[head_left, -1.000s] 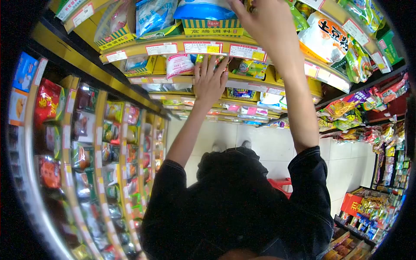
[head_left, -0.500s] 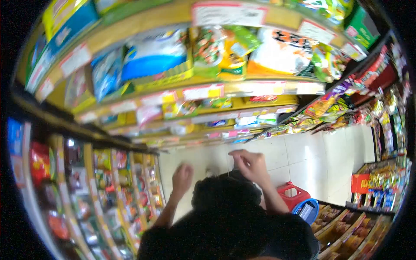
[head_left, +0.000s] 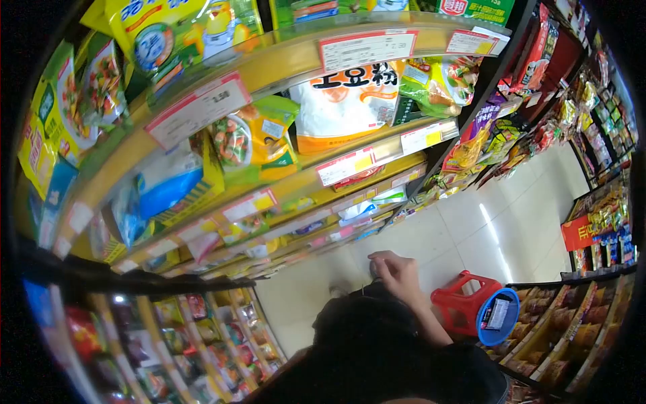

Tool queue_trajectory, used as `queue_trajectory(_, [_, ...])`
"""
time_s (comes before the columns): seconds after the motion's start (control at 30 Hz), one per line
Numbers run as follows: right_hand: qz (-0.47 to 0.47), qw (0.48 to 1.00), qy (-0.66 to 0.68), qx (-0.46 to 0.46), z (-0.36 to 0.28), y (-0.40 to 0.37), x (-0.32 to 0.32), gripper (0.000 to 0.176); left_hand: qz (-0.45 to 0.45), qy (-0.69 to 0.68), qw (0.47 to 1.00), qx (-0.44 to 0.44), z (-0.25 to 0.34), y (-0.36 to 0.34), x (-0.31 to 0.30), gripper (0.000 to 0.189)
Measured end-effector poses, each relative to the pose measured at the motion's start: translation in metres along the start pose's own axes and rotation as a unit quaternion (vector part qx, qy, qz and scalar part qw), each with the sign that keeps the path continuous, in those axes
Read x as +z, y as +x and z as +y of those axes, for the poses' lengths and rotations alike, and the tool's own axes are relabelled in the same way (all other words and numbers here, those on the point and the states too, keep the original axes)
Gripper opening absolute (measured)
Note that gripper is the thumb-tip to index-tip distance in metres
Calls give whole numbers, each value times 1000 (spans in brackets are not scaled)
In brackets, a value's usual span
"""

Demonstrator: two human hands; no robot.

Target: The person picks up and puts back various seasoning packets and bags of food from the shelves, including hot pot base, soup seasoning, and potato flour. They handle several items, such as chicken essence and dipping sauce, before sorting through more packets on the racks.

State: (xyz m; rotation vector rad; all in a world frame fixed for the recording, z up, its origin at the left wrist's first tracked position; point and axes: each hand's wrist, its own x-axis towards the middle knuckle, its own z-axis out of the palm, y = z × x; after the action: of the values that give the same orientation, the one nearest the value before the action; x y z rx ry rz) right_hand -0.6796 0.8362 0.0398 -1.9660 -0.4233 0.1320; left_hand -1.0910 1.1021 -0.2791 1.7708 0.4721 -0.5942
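My right hand (head_left: 397, 273) is in front of my dark clothing, over the pale floor. Its fingers are curled in towards the thumb, and I see nothing held in them. My left hand is out of sight; only a bit of that arm (head_left: 291, 363) shows beside my clothing. Shelves of packaged food stand before me. A white and orange bag (head_left: 346, 108) with large black characters is on one shelf, next to a green and yellow packet (head_left: 259, 138). Neither is touched.
A red plastic stool (head_left: 464, 296) stands on the tiled floor (head_left: 444, 229) at right, with a blue bucket (head_left: 508, 310) beside it holding a dark packet with a white label. Racks of packets (head_left: 202, 337) run along the left. More shelves (head_left: 565, 323) are at lower right.
The view has turned and the front shelves appear nearer, shifted in the picture. My left hand has dropped out of sight. The right hand stays curled in front of me.
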Motion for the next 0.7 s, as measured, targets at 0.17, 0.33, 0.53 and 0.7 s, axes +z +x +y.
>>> queue_trajectory(0.17, [20,999,-25,33,8,3,-23,19,-30,41,999,-19,26,-5,-8,30])
queue_trajectory(0.33, [13,999,-34,22,7,14,-49,19,-120,71,989,-39,74,-2,-24,32])
queue_trajectory(0.53, [5,998,-33,44,35,36,-48,18,-150,213,965,-4,265,37,-83,29])
queue_trajectory(0.7, [52,997,-26,-52,26,65,-39,20,165,24,975,146,399,74,-109,17])
